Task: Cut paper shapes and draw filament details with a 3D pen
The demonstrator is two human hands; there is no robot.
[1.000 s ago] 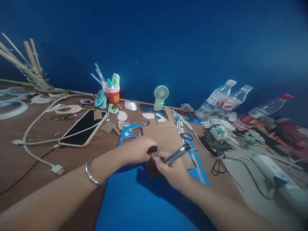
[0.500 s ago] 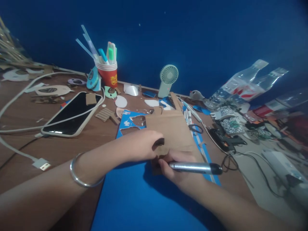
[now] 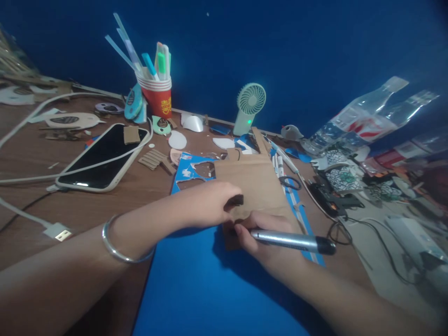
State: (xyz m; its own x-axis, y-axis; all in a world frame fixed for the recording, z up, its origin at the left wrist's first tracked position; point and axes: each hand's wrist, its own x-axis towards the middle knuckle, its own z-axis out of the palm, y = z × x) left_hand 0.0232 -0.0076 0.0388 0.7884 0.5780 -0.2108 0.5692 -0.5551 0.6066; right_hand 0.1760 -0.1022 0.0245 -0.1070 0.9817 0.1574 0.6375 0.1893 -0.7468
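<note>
A sheet of brown cardboard (image 3: 257, 182) lies on a blue board (image 3: 189, 280) in front of me. My right hand (image 3: 269, 238) grips a silver marker pen (image 3: 290, 240) with a black end pointing right. The pen's tip is hidden behind my fingers, low on the cardboard. My left hand (image 3: 210, 203), with a silver bangle (image 3: 114, 242) on its wrist, rests on the cardboard's left side, fingers curled. A small dark piece (image 3: 235, 201) shows between its thumb and fingers; I cannot make out what it is. Both hands are close together.
A phone (image 3: 101, 161) and white cable (image 3: 58, 232) lie at left. Behind stand a red paper cup (image 3: 157, 100) of pens and a small fan (image 3: 249, 107). At right are plastic bottles (image 3: 367, 116), scissors (image 3: 290, 183), a black glue gun (image 3: 331, 198) and cut-out pieces.
The whole view has shifted slightly. My hands stay at nearly the same place on the cardboard, the marker still in my right hand. The fan's small light now looks green.
</note>
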